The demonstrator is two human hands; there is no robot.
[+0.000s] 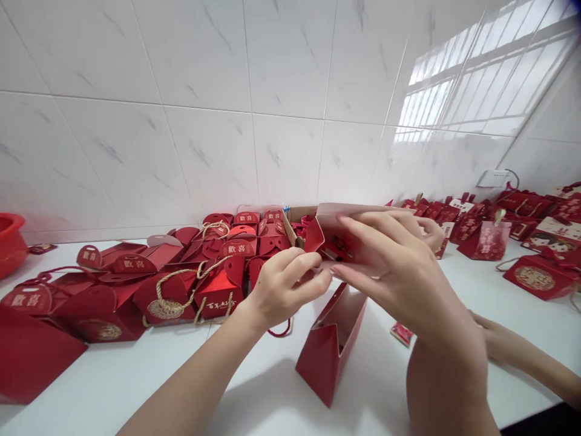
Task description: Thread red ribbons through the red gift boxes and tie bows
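Observation:
A red folding gift box (336, 236) with a pale lining is held up tilted above the table. My right hand (394, 260) is wrapped around its right side, thumb below and fingers over the top. At the box's lower left edge, the fingers of my left hand (288, 278) are pinched together on what appears to be its flap; the fingertips are partly hidden. Just beneath both hands, another red gift box (320, 357) stands open-topped on the white table (267, 387). To its right lies a small red packet (402, 333).
Several red gift boxes with rope handles (177, 293) crowd the left side against the tiled wall (204, 157). More red bags (488, 239) stand at right. A cardboard carton (290, 227) sits behind my hands. Another person's forearm (521, 351) reaches in from the right. An orange basin (11, 242) stands far left.

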